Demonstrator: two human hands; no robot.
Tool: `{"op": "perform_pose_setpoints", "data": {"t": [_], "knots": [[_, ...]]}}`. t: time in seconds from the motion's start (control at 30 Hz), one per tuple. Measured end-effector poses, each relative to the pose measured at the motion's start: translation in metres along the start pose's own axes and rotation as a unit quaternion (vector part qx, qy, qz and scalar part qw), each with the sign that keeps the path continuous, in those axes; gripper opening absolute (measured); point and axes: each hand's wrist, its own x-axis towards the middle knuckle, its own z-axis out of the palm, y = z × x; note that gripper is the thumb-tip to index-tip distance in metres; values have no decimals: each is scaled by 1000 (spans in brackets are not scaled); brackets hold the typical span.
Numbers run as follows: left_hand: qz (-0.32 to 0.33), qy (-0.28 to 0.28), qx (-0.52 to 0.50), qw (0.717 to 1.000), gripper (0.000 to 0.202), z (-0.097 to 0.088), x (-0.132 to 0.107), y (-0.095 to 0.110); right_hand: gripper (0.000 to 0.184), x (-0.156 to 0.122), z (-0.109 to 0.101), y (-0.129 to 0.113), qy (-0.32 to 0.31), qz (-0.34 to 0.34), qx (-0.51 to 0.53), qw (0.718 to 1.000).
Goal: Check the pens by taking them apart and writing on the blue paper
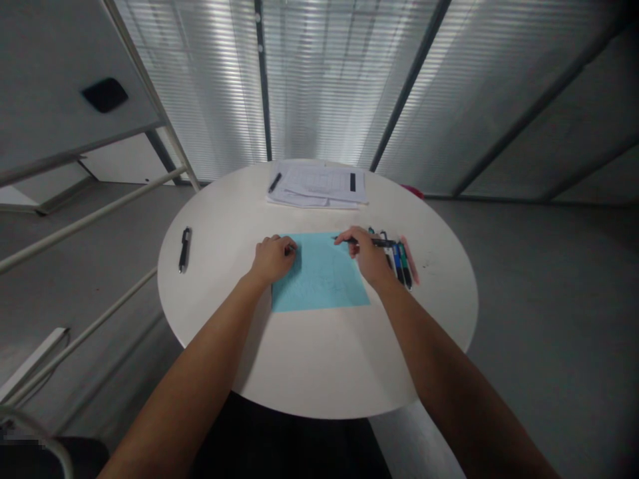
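Note:
A sheet of light blue paper (319, 279) lies flat on the round white table. My right hand (367, 256) is over its upper right corner, fingers closed round a black pen (383, 243) whose tip points left above the sheet. At the paper's upper left edge rests my left hand (273, 259), its fingers curled together. Something small and dark shows between those fingers, too small to name. Faint marks show on the paper. Just beyond my right hand lie several pens, among them a blue pen (398, 265) and a green pen (405, 265), partly covered by the hand.
A stack of printed papers (319, 185) sits at the table's far side with a dark pen (274, 182) on it. Another black pen (184, 250) lies near the left edge of the white table (319, 359). A white metal rail (94, 216) runs along the left.

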Motion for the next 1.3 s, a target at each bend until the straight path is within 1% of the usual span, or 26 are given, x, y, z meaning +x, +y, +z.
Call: {"op": "perform_pose_setpoints", "data": {"t": [0.13,0.2,0.27,0.33,0.37,0.43,0.5,0.6,0.77,0.97,1.07,1.1,1.13,1.2,1.23,1.3], "knots": [[-2,4,-1,1000,24,1,1,-1,22,3,-2,4,46,-23,113,992],[-4,2,5,1000,25,1,0,-1,15,4,-2,4,50,-17,182,982],[-10,-4,18,1000,26,0,0,1,15,6,-1,2,47,35,257,965],[-18,-8,30,999,27,-2,-1,2,21,8,0,-1,46,96,294,950],[-20,-9,34,999,27,-2,-1,3,29,9,0,-2,49,116,297,947],[-22,-12,38,999,27,-3,-1,4,46,10,-1,-5,60,132,296,944],[-26,-13,39,999,27,-3,-1,4,53,10,-1,-6,63,131,299,943],[-26,-12,39,999,26,-2,-1,4,46,9,-1,-7,64,120,291,947],[-20,-7,41,999,26,-2,-1,3,30,9,0,-10,92,86,278,952],[-22,-9,44,999,27,-3,-2,5,28,8,2,-9,75,85,290,950],[-25,-11,51,998,27,-3,-2,5,25,9,2,-5,79,88,246,962],[-26,-10,53,998,27,-3,-1,5,27,10,2,-3,85,90,214,969],[-26,-11,53,998,27,-3,-1,5,34,11,1,0,92,92,170,977],[-25,-14,52,998,28,-3,-1,5,52,13,-1,6,104,89,50,989],[-26,-16,51,998,28,-3,-1,5,58,14,-2,9,100,79,-23,992],[-26,-18,48,998,28,-4,-1,6,64,13,-4,13,92,54,-164,981]]}}
